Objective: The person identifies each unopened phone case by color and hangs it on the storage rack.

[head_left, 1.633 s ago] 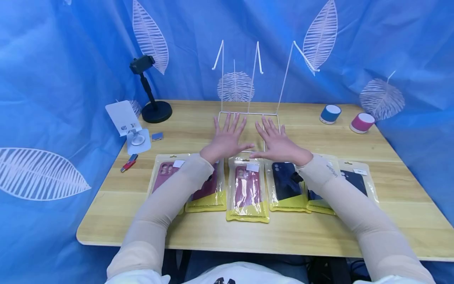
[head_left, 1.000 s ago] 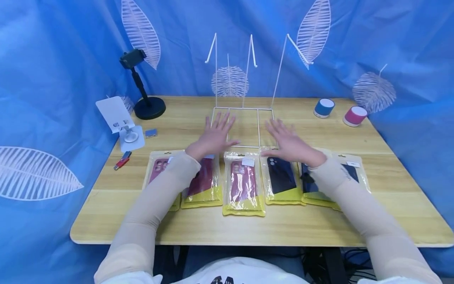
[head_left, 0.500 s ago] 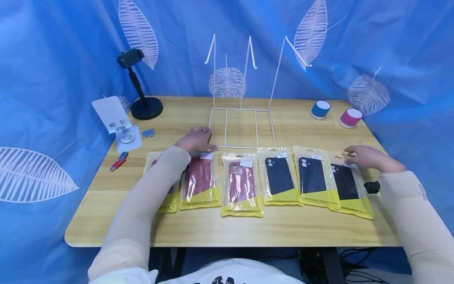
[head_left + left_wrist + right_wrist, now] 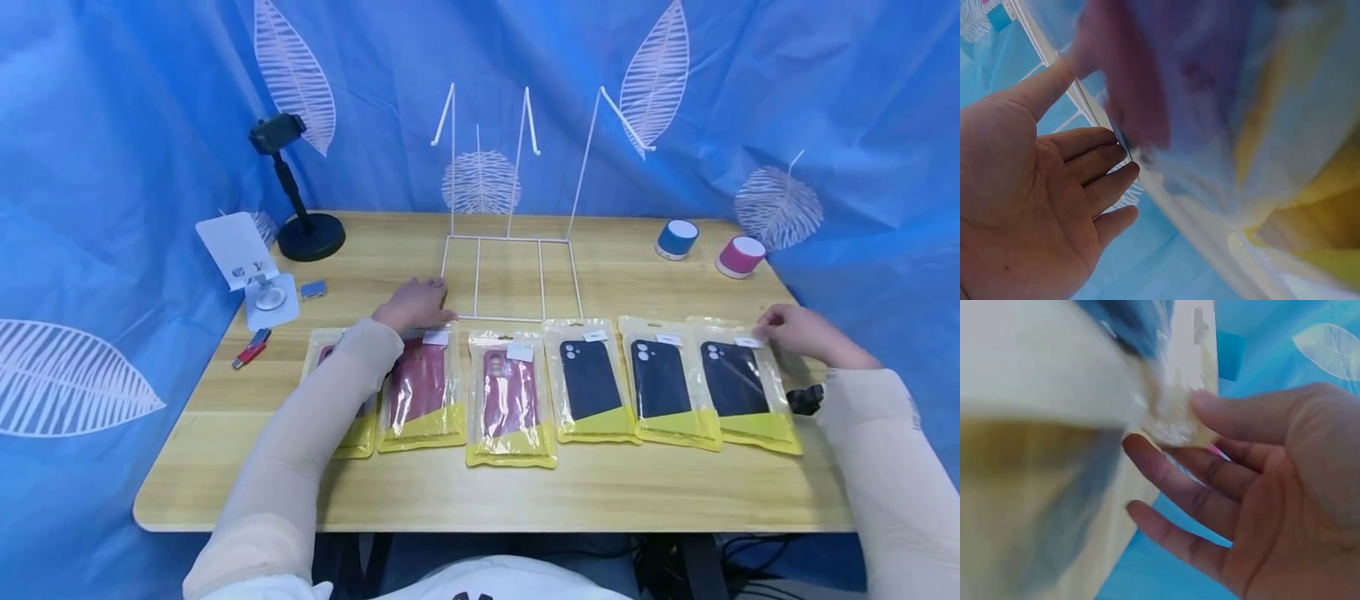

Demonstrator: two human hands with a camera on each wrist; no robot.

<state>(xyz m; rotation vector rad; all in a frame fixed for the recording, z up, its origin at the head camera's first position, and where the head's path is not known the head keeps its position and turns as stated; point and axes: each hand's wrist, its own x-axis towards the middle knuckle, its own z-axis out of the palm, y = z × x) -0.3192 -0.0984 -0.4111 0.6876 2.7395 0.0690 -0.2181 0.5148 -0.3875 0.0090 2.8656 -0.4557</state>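
Note:
Several clear-and-yellow phone case packages lie in a row on the desk. My right hand (image 4: 804, 335) pinches the upper right corner of the rightmost package (image 4: 738, 379), which holds a dark case. In the right wrist view, the thumb (image 4: 1241, 419) lies on the clear film with fingers behind it. My left hand (image 4: 414, 304) is at the top of a package with a dark red case (image 4: 420, 379), its fingers loosely bent. In the left wrist view the left palm (image 4: 1029, 187) faces the camera; whether the thumb touches the film I cannot tell. My left sleeve partly covers the leftmost package (image 4: 360, 429).
Behind the row stands a white wire rack (image 4: 510, 239) with three upright hooks. At the left are a black phone stand (image 4: 311, 237), a white stand (image 4: 272, 302), a small blue item (image 4: 313, 289) and a red-and-blue item (image 4: 251, 350). Blue (image 4: 677, 240) and pink (image 4: 740, 257) cylinders are back right.
Both hands were spread over the middle packages. My right hand has swung right to the rightmost package and gripped its corner, shifting it slightly. My left hand has lowered and moved a little left.

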